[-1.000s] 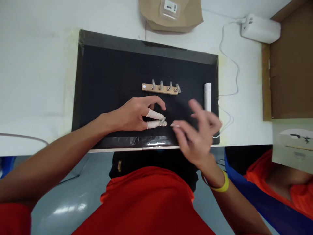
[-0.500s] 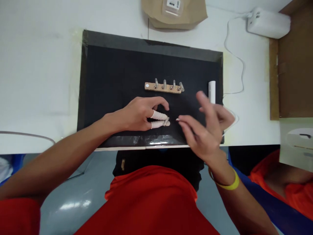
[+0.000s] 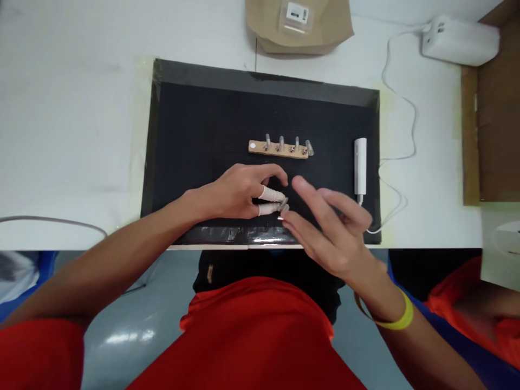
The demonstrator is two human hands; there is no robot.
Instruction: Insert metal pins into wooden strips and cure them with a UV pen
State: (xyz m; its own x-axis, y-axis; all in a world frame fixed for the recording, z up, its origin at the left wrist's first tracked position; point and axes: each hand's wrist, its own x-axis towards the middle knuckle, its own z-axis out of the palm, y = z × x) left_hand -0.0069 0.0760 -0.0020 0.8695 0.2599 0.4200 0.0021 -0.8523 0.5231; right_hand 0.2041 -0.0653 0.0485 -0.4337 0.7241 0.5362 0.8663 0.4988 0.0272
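Observation:
My left hand reaches over the black mat with white wraps on two fingers. Those fingers pinch a small clear tube-like piece. Close beside it, my right hand holds a tiny pale, shiny sliver at the tips of its thumb and a finger; its kind is too small to tell. The other right fingers stick out over the mat. Beyond both hands lies a narrow tan strip bearing several clear upright tubes with small metal bits at their bases.
A white stick-shaped device with a cable lies at the mat's right side. Behind the mat are a brown paper bag and a clear plastic box. A white power block stands back right. Another person's orange sleeve shows at right.
My right hand has moved left, bringing its sliver right up to the clear piece in my left hand. The whole view has shifted slightly; my left hand keeps its pinch.

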